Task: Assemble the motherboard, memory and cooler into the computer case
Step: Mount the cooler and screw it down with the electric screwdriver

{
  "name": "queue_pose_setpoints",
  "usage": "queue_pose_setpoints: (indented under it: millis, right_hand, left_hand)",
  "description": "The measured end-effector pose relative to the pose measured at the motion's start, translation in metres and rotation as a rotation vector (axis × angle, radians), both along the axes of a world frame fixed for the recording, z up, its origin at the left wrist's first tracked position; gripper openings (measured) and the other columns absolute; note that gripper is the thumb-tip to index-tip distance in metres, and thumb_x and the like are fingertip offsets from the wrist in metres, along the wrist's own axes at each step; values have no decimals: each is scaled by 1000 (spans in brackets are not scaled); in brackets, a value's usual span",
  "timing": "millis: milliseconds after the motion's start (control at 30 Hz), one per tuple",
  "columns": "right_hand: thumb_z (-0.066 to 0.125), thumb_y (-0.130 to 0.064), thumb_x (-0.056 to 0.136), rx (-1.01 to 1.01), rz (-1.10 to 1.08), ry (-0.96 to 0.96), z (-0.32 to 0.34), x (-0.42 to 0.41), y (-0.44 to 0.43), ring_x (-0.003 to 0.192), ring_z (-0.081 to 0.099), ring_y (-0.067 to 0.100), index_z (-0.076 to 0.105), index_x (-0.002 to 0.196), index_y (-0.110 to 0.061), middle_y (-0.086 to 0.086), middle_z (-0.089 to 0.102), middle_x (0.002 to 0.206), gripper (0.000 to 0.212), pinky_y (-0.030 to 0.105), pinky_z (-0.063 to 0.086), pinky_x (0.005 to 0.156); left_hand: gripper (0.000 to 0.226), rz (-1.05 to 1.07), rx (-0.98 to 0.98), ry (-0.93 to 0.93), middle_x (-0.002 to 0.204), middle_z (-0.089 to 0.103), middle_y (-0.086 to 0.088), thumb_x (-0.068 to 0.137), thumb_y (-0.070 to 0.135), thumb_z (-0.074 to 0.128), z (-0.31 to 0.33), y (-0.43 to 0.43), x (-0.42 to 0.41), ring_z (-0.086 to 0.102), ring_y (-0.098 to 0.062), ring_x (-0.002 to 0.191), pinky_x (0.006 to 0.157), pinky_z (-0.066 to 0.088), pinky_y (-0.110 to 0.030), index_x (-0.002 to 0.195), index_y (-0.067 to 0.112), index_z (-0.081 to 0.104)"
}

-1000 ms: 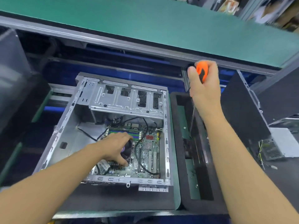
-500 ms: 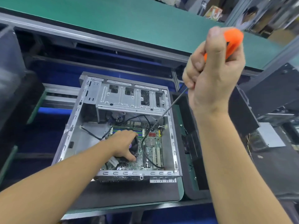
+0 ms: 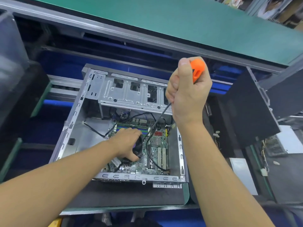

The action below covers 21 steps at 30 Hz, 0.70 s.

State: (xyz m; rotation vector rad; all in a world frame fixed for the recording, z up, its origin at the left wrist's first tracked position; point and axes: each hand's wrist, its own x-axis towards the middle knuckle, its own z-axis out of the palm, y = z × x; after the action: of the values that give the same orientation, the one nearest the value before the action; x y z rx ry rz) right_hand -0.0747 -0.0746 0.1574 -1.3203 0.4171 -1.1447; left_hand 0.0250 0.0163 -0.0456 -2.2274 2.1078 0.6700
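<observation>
**Hazards**
- Right hand (image 3: pixel 188 95): fist wrapped round the orange-handled long-shaft screwdriver (image 3: pixel 197 72). The shaft slants down into the grey sheet-steel computer case (image 3: pixel 131 177), tip just beside the black round cooler fan (image 3: pixel 139 146). Whether it sits in a screw head I cannot tell.
- Left hand (image 3: pixel 128 142): fingers curled over the cooler, holding it down on the green motherboard (image 3: pixel 156 153).
- Likely faults, as I judge them:
  - the tip skidding off a screw and scoring the board, given the steep slant;
  - the shaft catching the loose black cable (image 3: pixel 147 153) that loops close by;
  - the cooler seating crooked if one corner is driven home first;
  - the steadying fingers being jabbed, so near the tip.

**Containers**
- Computer case: lies open side up on the dark-matted bench (image 3: pixel 114 197). It holds:
  - the motherboard, flat on the case floor towards the right;
  - the cooler upon it;
  - the green and blue memory slots (image 3: pixel 132 128) just behind the cooler, too blurred to count how many are filled;
  - a silver drive cage (image 3: pixel 131 94) across the far end.
- Outside the case, well apart at the right: a black flat side panel (image 3: pixel 244 112).
</observation>
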Motion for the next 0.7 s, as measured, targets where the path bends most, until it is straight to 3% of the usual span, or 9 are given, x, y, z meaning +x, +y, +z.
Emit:
queue_pose_setpoints:
  millis: [233, 700]
  right_hand:
    - [61, -24, 90, 9, -25, 22, -4, -5, -1, 43, 23, 18, 49, 69, -27, 18, 23, 61, 24, 21, 26, 42]
    - [59, -22, 94, -25, 13, 14, 3, -7, -1, 45, 18, 24, 49, 73, -24, 18, 23, 62, 24, 23, 23, 41]
  left_hand:
    - [96, 4, -21, 9, 126, 50, 2, 62, 67, 71, -7, 2, 2, 46, -19, 113, 95, 32, -32, 136, 16, 38]
    - [95, 10, -25, 41, 127, 50, 2, 61, 67, 68, -10, 3, 2, 46, -20, 115, 98, 33, -34, 136, 17, 38]
